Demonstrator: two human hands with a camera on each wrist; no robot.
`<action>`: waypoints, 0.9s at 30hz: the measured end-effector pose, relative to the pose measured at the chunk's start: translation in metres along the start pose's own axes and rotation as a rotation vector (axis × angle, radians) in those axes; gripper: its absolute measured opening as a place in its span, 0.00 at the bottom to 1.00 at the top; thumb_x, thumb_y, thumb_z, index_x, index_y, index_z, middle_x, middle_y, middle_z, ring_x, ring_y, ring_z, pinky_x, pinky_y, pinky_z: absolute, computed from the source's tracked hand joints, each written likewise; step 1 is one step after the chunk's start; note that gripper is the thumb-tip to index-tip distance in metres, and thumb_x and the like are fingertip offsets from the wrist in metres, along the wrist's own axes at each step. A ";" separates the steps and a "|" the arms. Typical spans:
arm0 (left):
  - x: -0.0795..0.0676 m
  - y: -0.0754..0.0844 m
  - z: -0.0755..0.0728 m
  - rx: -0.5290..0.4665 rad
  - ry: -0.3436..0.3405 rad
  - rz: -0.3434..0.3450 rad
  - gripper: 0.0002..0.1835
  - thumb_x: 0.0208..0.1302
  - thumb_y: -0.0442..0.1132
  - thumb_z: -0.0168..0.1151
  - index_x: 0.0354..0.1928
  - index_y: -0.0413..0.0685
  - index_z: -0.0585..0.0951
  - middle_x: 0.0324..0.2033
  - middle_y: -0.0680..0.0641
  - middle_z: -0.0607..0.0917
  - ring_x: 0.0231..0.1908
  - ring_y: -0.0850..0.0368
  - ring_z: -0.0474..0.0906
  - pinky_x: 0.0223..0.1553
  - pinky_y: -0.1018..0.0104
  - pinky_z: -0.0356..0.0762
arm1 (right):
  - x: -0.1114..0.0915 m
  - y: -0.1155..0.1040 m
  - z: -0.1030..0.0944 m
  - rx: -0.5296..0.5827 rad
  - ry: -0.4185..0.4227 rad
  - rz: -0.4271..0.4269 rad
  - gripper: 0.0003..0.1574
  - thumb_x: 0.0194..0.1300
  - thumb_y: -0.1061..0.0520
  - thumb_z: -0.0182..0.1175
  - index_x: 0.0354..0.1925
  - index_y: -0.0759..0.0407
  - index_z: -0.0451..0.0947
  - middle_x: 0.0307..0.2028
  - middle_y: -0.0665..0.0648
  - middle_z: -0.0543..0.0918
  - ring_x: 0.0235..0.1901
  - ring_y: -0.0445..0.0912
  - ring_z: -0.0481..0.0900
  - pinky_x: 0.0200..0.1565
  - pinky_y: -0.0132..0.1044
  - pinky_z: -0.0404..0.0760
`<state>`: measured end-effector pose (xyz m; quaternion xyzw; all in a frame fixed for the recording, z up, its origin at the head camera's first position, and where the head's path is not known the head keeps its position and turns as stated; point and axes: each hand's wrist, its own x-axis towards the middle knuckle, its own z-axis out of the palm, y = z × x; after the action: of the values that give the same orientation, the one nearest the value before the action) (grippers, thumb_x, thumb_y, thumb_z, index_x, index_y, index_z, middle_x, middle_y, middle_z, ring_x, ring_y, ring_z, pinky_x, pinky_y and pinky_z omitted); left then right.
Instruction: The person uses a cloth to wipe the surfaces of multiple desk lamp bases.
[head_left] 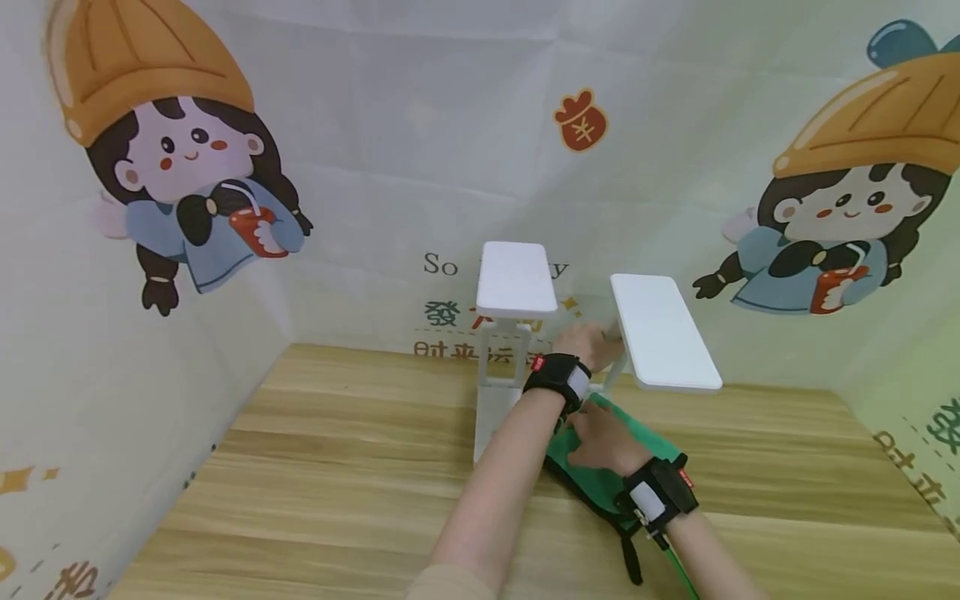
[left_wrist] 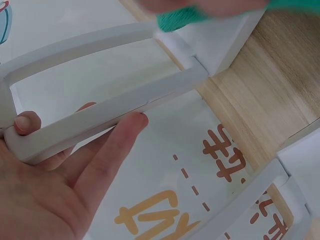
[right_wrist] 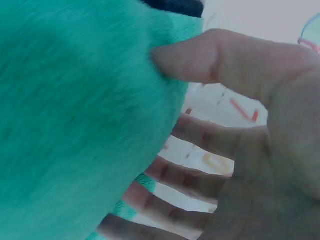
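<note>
My left hand (head_left: 585, 346) holds the upright frame of the right-hand white stand (head_left: 666, 332), with thumb and fingers around a pale bar (left_wrist: 115, 107) in the left wrist view. Close below it, my right hand (head_left: 609, 437) grips a green plush cloth (right_wrist: 85, 110) with black edging and a black strap. In the right wrist view the thumb presses on its face while the other fingers reach behind its edge. The cloth lies across the lower part of this stand, hiding most of the base. Some of the cloth also shows at the top of the left wrist view.
A second white stand (head_left: 516, 279) with a flat top plate stands just left of my hands. Behind both stands rises a printed backdrop (head_left: 360, 208). The wooden tabletop (head_left: 337, 467) stretches out on either side. A green cable (head_left: 678, 571) runs from the right wristband.
</note>
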<state>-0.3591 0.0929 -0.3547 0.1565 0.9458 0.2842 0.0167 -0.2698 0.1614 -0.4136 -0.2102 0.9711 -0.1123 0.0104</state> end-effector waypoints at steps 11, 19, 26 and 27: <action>-0.001 0.000 0.000 -0.003 -0.021 0.003 0.27 0.65 0.63 0.47 0.18 0.52 0.74 0.15 0.53 0.72 0.19 0.60 0.67 0.21 0.67 0.63 | 0.000 0.002 0.004 -0.091 0.080 -0.019 0.23 0.50 0.58 0.70 0.38 0.75 0.78 0.45 0.72 0.77 0.42 0.65 0.77 0.46 0.54 0.75; 0.001 -0.002 -0.002 0.020 -0.005 0.009 0.29 0.65 0.64 0.45 0.13 0.52 0.69 0.14 0.53 0.72 0.18 0.60 0.68 0.20 0.68 0.64 | -0.010 0.002 0.002 -0.026 0.088 0.143 0.23 0.52 0.55 0.66 0.39 0.74 0.74 0.36 0.74 0.75 0.39 0.64 0.74 0.37 0.53 0.75; -0.001 -0.002 -0.002 0.018 0.000 0.017 0.30 0.64 0.64 0.46 0.12 0.52 0.63 0.11 0.54 0.67 0.16 0.61 0.63 0.18 0.69 0.61 | 0.009 0.034 0.001 0.125 0.070 0.224 0.25 0.60 0.58 0.57 0.45 0.82 0.69 0.20 0.59 0.71 0.20 0.50 0.71 0.23 0.37 0.67; -0.002 -0.002 -0.002 0.019 -0.002 0.017 0.30 0.64 0.65 0.46 0.12 0.52 0.63 0.11 0.54 0.67 0.16 0.61 0.64 0.18 0.69 0.61 | 0.011 0.037 -0.001 0.147 0.039 0.228 0.29 0.60 0.58 0.57 0.49 0.83 0.66 0.22 0.61 0.72 0.21 0.49 0.71 0.24 0.37 0.67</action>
<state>-0.3582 0.0894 -0.3542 0.1649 0.9470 0.2753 0.0137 -0.2944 0.1899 -0.4208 -0.0949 0.9779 -0.1851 0.0198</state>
